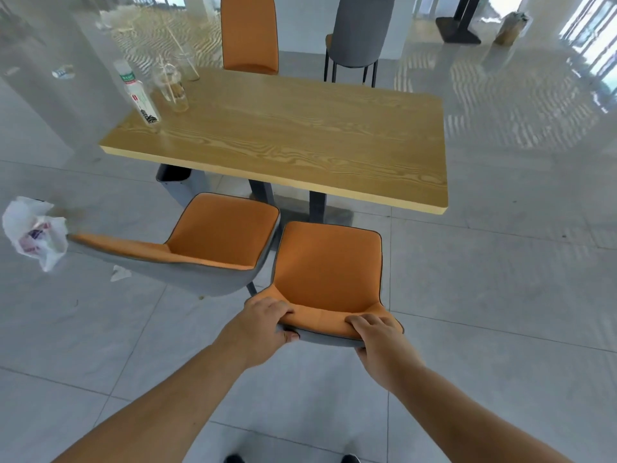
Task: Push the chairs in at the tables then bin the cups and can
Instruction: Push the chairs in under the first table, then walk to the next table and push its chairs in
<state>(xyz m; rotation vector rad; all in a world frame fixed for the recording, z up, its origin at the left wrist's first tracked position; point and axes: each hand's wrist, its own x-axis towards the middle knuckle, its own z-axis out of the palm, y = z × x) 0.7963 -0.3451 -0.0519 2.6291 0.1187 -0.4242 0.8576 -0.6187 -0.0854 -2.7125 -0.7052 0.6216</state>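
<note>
An orange-and-grey chair [329,265] stands in front of me, facing the wooden table [300,135], its seat short of the table edge. My left hand [267,324] and my right hand [380,335] both grip the top of its backrest. A second orange chair [220,228] stands to its left, turned at an angle, its seat front near the table edge. On the table's far left corner stand a clear plastic cup with a straw [172,90], another clear cup [190,66] behind it and a plastic bottle [140,98].
A grey bin [173,182] stands under the table's left end. A crumpled white plastic bag [33,232] and a paper scrap [118,274] lie on the tiled floor at left. An orange chair [248,35] and a grey chair [359,31] stand beyond the table.
</note>
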